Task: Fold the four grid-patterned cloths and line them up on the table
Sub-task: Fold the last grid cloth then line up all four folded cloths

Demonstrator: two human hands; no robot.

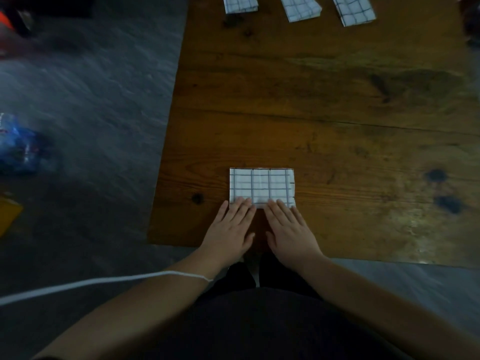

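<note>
A folded white cloth with a dark grid [262, 186] lies flat on the wooden table [337, 113] near its front edge. My left hand [230, 229] and my right hand [289, 231] rest palm down side by side, fingers spread, with the fingertips on the cloth's near edge. Neither hand grips anything. Three more folded grid cloths sit in a row at the far edge: one on the left [240, 3], one in the middle [300, 7], one on the right [354, 10], each partly cut off by the frame's top.
The table's left edge runs beside a grey floor [91, 87]. On the floor lie a blue packet [18, 146], a yellow object [7, 215] and a red-orange item [5, 22]. A white cord [104, 281] crosses my left forearm. Dark stains [444, 190] mark the table's right side.
</note>
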